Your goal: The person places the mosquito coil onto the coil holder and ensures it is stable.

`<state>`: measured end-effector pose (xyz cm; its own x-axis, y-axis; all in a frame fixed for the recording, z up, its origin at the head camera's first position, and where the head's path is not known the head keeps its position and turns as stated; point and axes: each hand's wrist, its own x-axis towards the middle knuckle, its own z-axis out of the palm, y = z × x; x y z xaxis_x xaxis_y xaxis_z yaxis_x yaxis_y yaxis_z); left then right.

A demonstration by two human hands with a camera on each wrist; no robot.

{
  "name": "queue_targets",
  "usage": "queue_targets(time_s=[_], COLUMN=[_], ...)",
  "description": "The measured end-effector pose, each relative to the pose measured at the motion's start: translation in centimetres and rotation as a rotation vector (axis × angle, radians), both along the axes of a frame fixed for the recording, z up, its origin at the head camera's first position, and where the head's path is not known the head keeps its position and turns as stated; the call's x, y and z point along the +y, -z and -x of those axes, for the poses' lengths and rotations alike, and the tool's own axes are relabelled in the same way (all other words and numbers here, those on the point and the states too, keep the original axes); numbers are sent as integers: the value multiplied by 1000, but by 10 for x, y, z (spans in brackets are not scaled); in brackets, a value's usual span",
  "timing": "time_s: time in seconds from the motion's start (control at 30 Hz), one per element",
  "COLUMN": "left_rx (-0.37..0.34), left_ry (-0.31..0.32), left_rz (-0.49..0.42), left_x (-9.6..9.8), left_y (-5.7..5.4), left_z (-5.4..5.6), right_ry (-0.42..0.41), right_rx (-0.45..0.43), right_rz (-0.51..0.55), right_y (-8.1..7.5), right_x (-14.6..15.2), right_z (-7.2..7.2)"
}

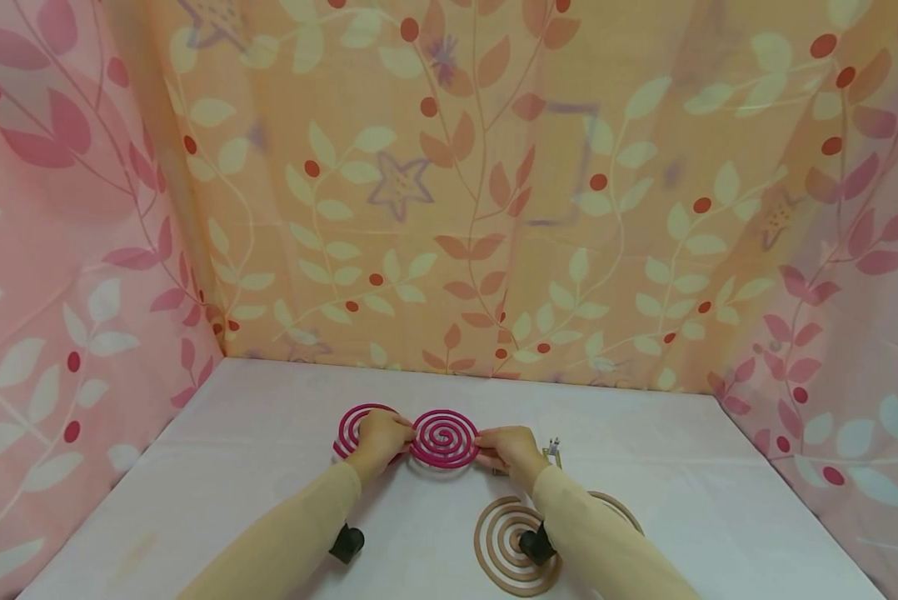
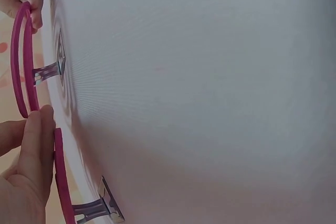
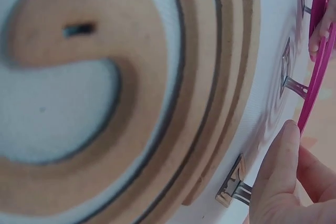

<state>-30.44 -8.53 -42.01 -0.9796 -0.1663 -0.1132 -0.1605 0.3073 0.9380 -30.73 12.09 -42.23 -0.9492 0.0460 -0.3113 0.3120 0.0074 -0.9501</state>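
A pink mosquito coil [image 1: 443, 435] sits level between my two hands on a small metal stand [image 2: 47, 72]. My left hand [image 1: 380, 440] pinches its left rim between thumb and fingers. At the opposite rim, the thumb and fingers of my right hand [image 1: 511, 450] pinch the same coil. Partly hidden behind the left hand is a second pink coil [image 1: 374, 406], raised on its own stand [image 2: 92, 209]. Beside the right hand, another metal stand [image 1: 554, 450] carries no coil. The wrist views show the held coil nearly edge-on.
Two brown coils lie flat on the white tabletop [image 1: 419, 542], one brown coil [image 1: 497, 533] below the right forearm and another brown coil [image 1: 621, 507] mostly hidden by the sleeve. Leaf-patterned curtains [image 1: 479, 208] enclose the table at the back and both sides.
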Motion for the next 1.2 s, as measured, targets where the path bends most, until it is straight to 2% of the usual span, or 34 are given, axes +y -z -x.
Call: queue_targets(time_s=[0.33,0.7,1.2], left_rx=[10,15,14], left_ry=[3,31,0], left_rz=[23,-14,-23], left_x=[-1,-5,-10], left_y=[-1,-2,-5], left_z=[1,-1,0], right_ry=[8,13,6], right_rx=[0,-8,2], right_rz=[2,11,38], right_y=[2,1,0], right_x=[-1,0,4], right_z=[0,-1,-6])
